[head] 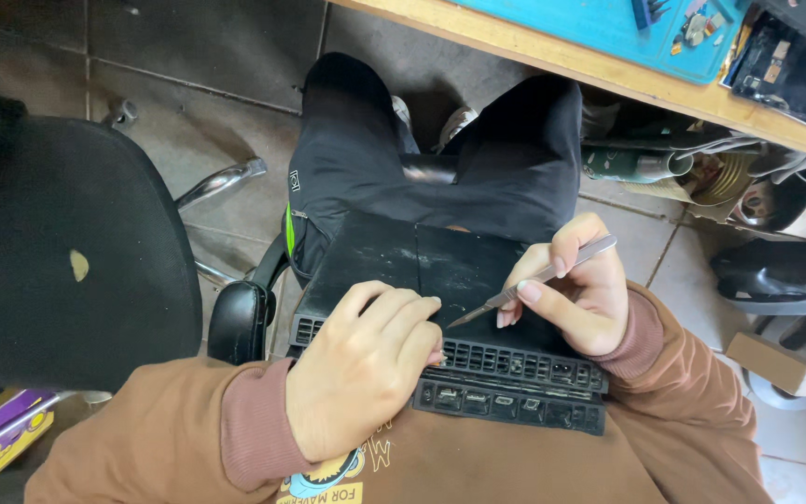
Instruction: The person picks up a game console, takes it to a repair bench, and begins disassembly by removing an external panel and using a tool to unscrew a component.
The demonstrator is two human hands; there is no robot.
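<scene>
Right hand pinches a slim metal scalpel-like tool between thumb and fingers, closed firmly on its handle, with the pointed tip angled down and left onto the top of a black game console. The tip rests on the console's lid, just beside the fingertips of the other hand. Left hand lies palm down on the near left corner of the console, fingers curled together over its edge and pressing on the casing, not wrapped around anything.

The console sits flat across the person's lap, its near edge showing a row of vent slots and a strip of ports facing the person's body. Its top surface looks dusty and scuffed. Black trousers cover the knees that stick out beyond the far edge of the console, and brown sleeves with pink cuffs cover both forearms.

To the left stands a black office chair, its seat worn through at one small spot, with chrome legs reaching over the grey tiled floor. At the far right runs the wooden edge of a bench, carrying a teal mat with small parts on it. Under the bench lie rolled papers and clutter, and a small cardboard box sits on the floor at right.
</scene>
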